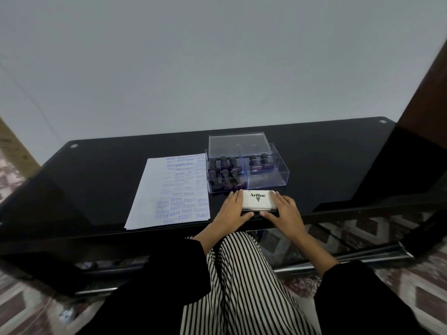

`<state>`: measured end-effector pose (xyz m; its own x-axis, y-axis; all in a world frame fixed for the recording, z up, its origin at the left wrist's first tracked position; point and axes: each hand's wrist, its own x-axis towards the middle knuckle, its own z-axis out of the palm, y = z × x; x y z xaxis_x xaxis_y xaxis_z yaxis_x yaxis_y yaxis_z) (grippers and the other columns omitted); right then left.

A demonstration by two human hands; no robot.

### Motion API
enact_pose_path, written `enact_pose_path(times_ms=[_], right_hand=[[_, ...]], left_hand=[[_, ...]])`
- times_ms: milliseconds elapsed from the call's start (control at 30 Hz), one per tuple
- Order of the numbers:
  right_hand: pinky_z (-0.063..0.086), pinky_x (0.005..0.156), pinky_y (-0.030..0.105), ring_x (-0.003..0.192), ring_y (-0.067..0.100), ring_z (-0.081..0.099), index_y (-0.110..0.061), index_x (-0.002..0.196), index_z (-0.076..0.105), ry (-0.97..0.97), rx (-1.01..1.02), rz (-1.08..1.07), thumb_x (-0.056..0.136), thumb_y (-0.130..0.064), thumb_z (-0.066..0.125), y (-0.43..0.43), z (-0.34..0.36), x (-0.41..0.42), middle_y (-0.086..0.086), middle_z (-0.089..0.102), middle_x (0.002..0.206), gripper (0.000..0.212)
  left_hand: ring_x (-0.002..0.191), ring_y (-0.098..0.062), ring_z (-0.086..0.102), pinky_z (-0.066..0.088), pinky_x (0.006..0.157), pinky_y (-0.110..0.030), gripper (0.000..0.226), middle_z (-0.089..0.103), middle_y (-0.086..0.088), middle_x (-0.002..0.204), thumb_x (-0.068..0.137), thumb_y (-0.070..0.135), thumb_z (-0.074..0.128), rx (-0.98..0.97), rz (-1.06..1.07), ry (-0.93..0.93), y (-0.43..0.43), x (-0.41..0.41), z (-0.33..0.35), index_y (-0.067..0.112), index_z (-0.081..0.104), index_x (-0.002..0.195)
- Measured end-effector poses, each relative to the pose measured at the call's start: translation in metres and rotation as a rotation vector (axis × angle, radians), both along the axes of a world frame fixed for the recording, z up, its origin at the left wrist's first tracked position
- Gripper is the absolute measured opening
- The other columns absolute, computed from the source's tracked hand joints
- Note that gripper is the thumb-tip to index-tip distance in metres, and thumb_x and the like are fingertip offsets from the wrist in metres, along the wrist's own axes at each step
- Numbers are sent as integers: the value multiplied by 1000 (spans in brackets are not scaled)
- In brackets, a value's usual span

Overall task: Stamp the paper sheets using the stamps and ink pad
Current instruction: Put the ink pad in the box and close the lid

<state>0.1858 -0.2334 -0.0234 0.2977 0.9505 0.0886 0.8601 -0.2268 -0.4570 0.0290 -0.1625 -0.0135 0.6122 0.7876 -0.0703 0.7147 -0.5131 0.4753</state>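
the artline ink pad lies shut on the black glass table, just in front of the clear stamp box and nearly touching its near wall. it looks like a small, flat, rigid plastic case, light enough to skid on the slick glass, so it likely needs steadying at both short ends while the lid is prised up from the near long edge; the inked pad inside would smear anything that brushes it, so fingers are best kept on the outer shell. the left hand flanks the case's left end, its fingers close together and only slightly bent along that side, the thumb hooked round the near edge. the right hand mirrors it on the right end, fingers laid along the side and reaching towards the box, thumb tucked against the near edge, so the two thumbs almost meet in front. both hands hold the case between them, neither spread wide nor closed into a fist; whether the lid has begun to part i cannot tell. the black-handled stamps stand upright inside the box, mostly in its left half. the paper sheets, already crowded with blue impressions, lie flat just left of the box, thin and easily shifted.
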Motion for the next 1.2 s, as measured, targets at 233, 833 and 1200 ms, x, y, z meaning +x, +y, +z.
enact_pose_path(times_ms=[233, 833, 1200], right_hand=[[27, 106, 29, 133, 23, 28, -14, 143, 35, 55, 81, -51, 87, -31, 62, 1, 1, -3, 7, 38, 147, 65], [33, 106, 26, 126, 24, 46, 0, 130, 51, 368, 349, -65, 68, -3, 79, -5, 36, 0, 15, 50, 135, 68], [32, 111, 40, 135, 33, 34, 1, 135, 44, 366, 298, -45, 74, -5, 75, 21, 93, 17, 21, 32, 147, 69]], left_hand=[[142, -30, 18, 19, 115, -37, 77, 26, -14, 152, 88, 23, 63, -56, 118, -144, 0, 11, -1, 2, 19, 147], [111, -20, 54, 44, 87, -24, 59, 58, -10, 120, 71, 12, 79, -15, 208, -574, -9, 15, 25, 1, 54, 123], [97, -26, 59, 50, 80, -37, 37, 65, -16, 110, 74, 9, 77, -25, 278, -677, 14, 35, 65, -2, 63, 107]])
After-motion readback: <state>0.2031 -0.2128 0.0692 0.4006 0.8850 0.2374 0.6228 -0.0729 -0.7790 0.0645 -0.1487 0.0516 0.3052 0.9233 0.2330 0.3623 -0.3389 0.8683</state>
